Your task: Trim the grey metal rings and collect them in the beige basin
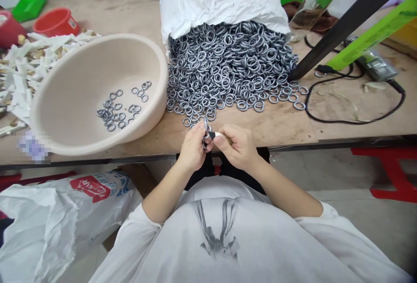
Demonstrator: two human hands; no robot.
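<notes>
My left hand [193, 149] is closed on a few grey rings [206, 126] at the table's front edge. Closed beside it, my right hand [240, 147] pinches a small tool [213, 135] with a dark end and a pale end. The dark end meets the rings; its exact kind is hidden by my fingers. Just beyond my hands, a large heap of grey rings [224, 70] spills from a white woven sack [221, 4]. To the left stands a beige plastic basin [78, 70], with scattered rings [112, 111] on its bottom.
White plastic scraps [29, 65] and a red bowl [54, 22] lie left of the basin. A dark post [352, 18], a green strip [374, 33] and a black cable [345, 121] occupy the right. Another white sack [65, 218] sits below the table at left.
</notes>
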